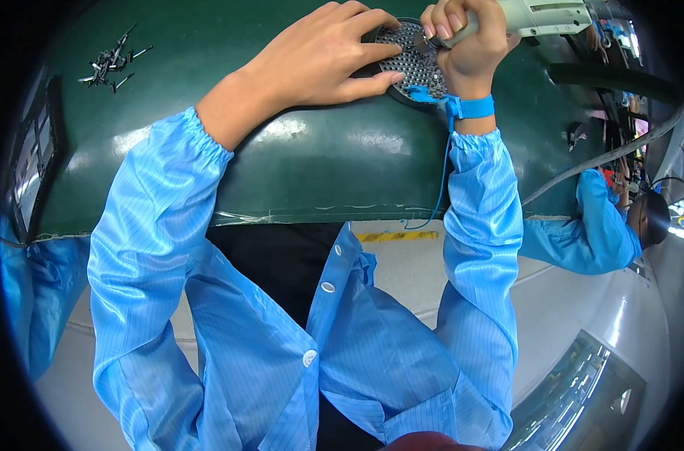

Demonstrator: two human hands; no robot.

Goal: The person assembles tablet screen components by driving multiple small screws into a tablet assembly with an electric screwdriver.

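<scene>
A round dark disc (pixel 419 66) with rows of small silvery dots lies on the green table at the top middle. My left hand (pixel 323 56) reaches onto its left side, thumb and fingers spread, their tips resting on it. My right hand (pixel 473 45) is wrapped round a pale electric screwdriver (pixel 533 16), which lies almost level over the disc's right side. The tool's tip is mostly hidden by my fingers. A blue wrist strap (pixel 473 107) with a thin cord circles my right wrist, its blue clip (pixel 423 94) by the disc's near edge.
Several small black and silver pin-like parts (pixel 109 66) lie heaped on the green table (pixel 229 45) at the far left. A dark-framed panel (pixel 35 161) stands at the left edge. To the right, a grey cable (pixel 605 156) runs near a co-worker's blue sleeve (pixel 601 233).
</scene>
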